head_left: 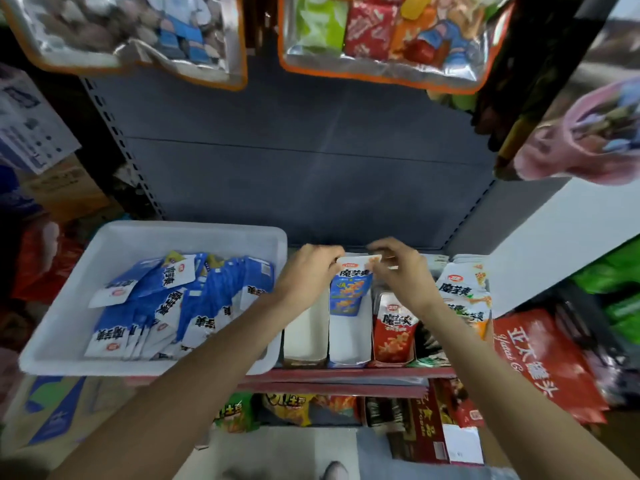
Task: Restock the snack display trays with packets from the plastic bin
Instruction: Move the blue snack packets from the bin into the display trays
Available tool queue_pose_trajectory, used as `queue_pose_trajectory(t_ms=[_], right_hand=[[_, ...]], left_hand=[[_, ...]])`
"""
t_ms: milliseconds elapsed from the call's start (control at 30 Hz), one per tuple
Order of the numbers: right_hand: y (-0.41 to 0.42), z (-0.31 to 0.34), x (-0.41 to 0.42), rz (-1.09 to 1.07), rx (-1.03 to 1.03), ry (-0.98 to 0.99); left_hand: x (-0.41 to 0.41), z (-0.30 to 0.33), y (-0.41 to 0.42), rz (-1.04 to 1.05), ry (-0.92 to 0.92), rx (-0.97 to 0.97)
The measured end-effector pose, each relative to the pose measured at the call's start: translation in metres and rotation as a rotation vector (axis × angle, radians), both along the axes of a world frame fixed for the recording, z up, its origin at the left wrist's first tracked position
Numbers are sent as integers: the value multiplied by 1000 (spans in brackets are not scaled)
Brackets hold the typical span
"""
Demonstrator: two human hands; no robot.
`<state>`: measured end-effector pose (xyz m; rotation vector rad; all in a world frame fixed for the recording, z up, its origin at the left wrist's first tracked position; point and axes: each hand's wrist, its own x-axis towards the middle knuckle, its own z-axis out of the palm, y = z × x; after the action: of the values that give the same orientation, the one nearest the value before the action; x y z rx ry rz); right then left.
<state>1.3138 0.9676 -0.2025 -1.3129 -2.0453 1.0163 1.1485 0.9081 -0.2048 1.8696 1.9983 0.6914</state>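
A white plastic bin point(114, 237) on the shelf's left holds several blue-and-white snack packets point(180, 306). To its right stand narrow display trays. A blue-and-white packet point(349, 292) stands at the back of the second tray point(346, 344). My left hand point(308, 271) grips its top left edge and my right hand point(398, 268) pinches its top right edge. The first tray point(304, 337) beside the bin shows a bare white floor. The third tray holds red packets point(393, 327), and the trays further right hold white-and-orange packets point(462, 292).
Clear orange-trimmed bags of snacks point(381, 39) hang overhead. The grey shelf back panel point(311, 150) rises behind the trays. A red shelf lip point(346, 375) runs along the front, with more snack bags point(287, 410) below. A large red bag point(547, 358) hangs at the right.
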Motion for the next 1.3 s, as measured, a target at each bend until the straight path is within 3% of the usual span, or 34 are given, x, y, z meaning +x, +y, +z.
queue_pose_trajectory(t_ms=[100, 200, 300, 433, 567, 767, 933, 1000, 1100, 1300], right_hand=[[7, -7, -1, 92, 49, -163], [11, -21, -5, 141, 159, -369], [8, -31, -11, 171, 230, -481], [1, -34, -15, 133, 339, -504], [-14, -31, -28, 124, 457, -340], [-40, -31, -96, 359, 299, -243], [-68, -33, -166, 488, -9, -296], [-75, -38, -185, 518, -118, -396], [-81, -48, -201, 587, -104, -738], [-95, -79, -203, 560, 286, -926]], left_hand=[[8, -11, 4, 39, 36, -78], [10, -24, 5, 74, -26, -38], [12, -34, 4, 71, 24, -26], [7, -37, 1, 106, 9, 36], [-16, -37, -16, 155, -24, 69], [-83, -55, -61, 306, 56, -5], [-152, -79, -93, 404, 108, -288], [-172, -88, -102, 364, 146, -437], [-186, -95, -110, 285, 175, -570], [-185, -98, -109, 244, 224, -593]])
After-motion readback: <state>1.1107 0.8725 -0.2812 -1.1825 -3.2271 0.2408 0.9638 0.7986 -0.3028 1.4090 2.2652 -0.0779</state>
